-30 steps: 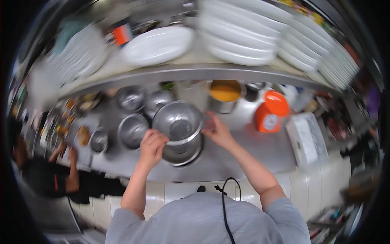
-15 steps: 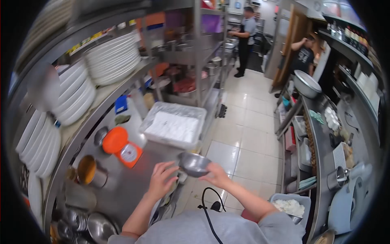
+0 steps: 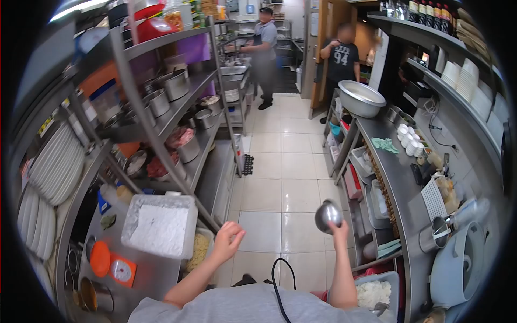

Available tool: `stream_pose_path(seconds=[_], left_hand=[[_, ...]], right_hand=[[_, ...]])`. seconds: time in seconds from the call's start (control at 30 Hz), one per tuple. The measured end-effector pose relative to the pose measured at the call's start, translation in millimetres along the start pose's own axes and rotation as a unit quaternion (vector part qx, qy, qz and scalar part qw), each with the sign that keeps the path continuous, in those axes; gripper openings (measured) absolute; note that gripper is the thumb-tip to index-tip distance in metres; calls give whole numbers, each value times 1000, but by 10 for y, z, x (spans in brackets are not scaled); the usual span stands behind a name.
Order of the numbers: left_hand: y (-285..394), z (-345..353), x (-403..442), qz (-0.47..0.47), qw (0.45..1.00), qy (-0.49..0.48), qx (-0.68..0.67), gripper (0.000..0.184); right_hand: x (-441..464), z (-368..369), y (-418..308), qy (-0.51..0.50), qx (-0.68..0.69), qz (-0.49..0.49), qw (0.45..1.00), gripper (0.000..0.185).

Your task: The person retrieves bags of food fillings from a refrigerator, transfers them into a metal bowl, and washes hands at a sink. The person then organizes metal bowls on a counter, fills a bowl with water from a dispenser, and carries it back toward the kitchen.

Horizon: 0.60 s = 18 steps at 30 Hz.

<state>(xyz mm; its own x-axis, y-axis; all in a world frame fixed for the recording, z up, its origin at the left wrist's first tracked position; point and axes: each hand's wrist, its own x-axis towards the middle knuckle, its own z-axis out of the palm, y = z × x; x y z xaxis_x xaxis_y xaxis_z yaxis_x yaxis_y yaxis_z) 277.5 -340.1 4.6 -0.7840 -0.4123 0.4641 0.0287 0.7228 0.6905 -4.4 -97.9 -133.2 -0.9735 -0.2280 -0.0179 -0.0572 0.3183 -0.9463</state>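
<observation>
My right hand (image 3: 339, 229) grips a small round metal bowl (image 3: 326, 215) by its edge, over the tiled aisle. The bowl is tipped on its side and somewhat blurred. My left hand (image 3: 229, 240) is raised with loosely bent fingers and nothing in it. Nearest to it are a tub of pale yellow food (image 3: 200, 251) and a clear plastic box of white powder (image 3: 187, 222) at the left counter's edge. Below my right hand, a tub of white food like cooked rice (image 3: 374, 295) stands low at the right, with a metal utensil in it.
An orange kitchen scale (image 3: 123, 271) sits on the left counter. Plates (image 3: 64, 161) and a metal rack of pots (image 3: 175, 85) line the left side. On the right counter stand a large metal basin (image 3: 361, 98) and a grey-blue bin (image 3: 458, 269). Two people (image 3: 342, 62) are farther down the aisle.
My view has swung rightward. The bowl, between both hands before, has moved right in my right hand alone. My left hand has come away from it, and its fingers are more bent.
</observation>
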Motion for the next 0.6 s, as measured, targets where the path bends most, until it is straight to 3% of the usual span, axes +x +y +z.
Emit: stream_pose_path(seconds=[0.03,0.07,0.1,0.13,0.17,0.23,0.33,0.4,0.47,0.5,0.53,0.57,0.6], left_hand=[[-146,43,110,-27,999,23,12,12],[-292,82,214,-20,1000,16,7,12],[-445,129,340,-78,996,36,-26,15],[-583,171,492,-137,987,54,-59,18],[-714,191,648,-134,988,45,-65,18],[-931,226,1009,-205,972,46,-106,24],[-1265,368,1651,-219,964,23,-148,25],[-1441,514,2091,-233,958,12,-170,23],[-1548,728,2538,-143,979,41,-138,11],[-1640,832,2764,-145,979,46,-138,11],[-1757,939,2999,-44,993,54,-100,11],[-1858,1028,3203,58,995,60,-59,15],[-1922,1126,3379,57,995,62,-54,15]], right_hand=[[150,86,117,10,0,5,1000,26],[289,205,222,6,135,54,989,26],[458,329,307,3,268,97,959,26],[609,455,346,39,212,84,973,31],[724,510,395,50,210,87,972,31],[985,565,387,88,-120,14,989,33],[1241,486,764,146,-205,79,965,43],[1324,266,1119,87,-261,150,950,47],[1240,66,1309,72,-321,202,922,49],[1123,-30,1359,79,-301,178,933,49],[1046,-120,1545,86,-303,211,925,50],[979,-183,1764,81,-392,244,883,45],[958,-244,1817,59,-405,328,851,54]])
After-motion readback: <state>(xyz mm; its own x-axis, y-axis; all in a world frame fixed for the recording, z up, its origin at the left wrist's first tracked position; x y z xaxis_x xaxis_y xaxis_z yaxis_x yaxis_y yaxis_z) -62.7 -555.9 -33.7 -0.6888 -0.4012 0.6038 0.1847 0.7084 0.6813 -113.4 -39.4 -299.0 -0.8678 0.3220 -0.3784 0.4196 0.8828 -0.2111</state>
